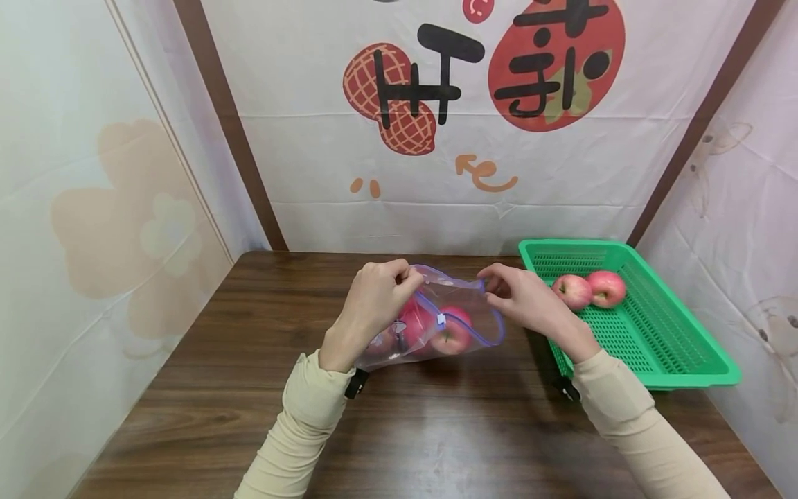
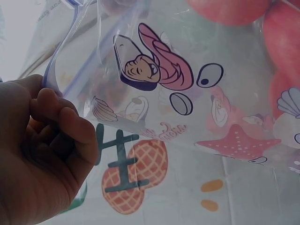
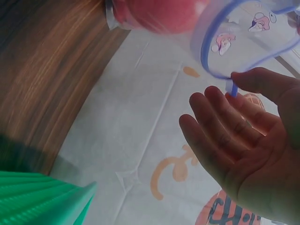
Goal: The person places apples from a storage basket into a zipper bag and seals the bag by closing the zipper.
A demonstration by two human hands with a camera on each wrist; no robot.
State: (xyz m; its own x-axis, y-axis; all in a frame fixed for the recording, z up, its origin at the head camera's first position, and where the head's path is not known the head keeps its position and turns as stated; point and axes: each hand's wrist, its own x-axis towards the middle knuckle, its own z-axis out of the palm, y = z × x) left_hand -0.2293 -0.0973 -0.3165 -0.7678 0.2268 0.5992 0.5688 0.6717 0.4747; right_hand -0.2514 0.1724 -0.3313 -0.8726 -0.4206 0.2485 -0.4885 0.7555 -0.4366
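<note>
A clear plastic zip bag (image 1: 414, 357) with a blue-purple zip edge hangs between my two hands, over the table. Several red apples (image 1: 451, 338) lie in its lower part, and a small white slider (image 1: 441, 319) sits on the zip. My left hand (image 1: 369, 299) pinches the left side of the bag's mouth between thumb and fingers. On the opposite side, my right hand (image 3: 248, 140) pinches the zip's end between thumb and forefinger, its other fingers loosely extended. The mouth gapes between them. In the left wrist view, cartoon prints (image 2: 164, 70) cover the bag's wall.
A green plastic basket (image 1: 692, 339) stands on the right of the table, beside my right forearm. Two apples (image 1: 572, 292) lie together in its far left part. Brown wood-grain tabletop (image 1: 249, 360) extends to the left, and a printed cloth (image 1: 299, 159) hangs behind.
</note>
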